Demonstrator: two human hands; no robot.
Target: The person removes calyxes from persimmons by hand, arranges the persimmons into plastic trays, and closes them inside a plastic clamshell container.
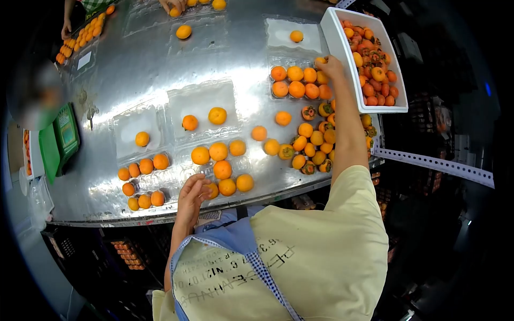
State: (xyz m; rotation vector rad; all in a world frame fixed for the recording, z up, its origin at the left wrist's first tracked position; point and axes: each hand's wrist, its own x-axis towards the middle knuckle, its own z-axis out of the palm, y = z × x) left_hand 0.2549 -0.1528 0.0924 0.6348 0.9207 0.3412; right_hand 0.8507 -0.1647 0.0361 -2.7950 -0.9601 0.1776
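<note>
My left hand [192, 198] is at the near edge of the metal table, its fingers apart and loosely curled beside an orange fruit [212, 191] in a clear tray holding several fruits. It grips nothing visible. My right arm stretches forward, and my right hand [331, 67] is closed on an orange fruit [320, 60] that its fingers partly hide. That hand is at the back right corner of a clear tray with two rows of fruit [296, 89]. A pile of loose persimmons [317, 138], some with their leafy tops showing, lies left of my right forearm.
A white foam box [364, 109] full of persimmons stands at the right edge. Other clear trays [202, 99] with fruit lie at centre and left. A green container [65, 131] is at the far left. Other people's hands [173, 5] reach in at the top.
</note>
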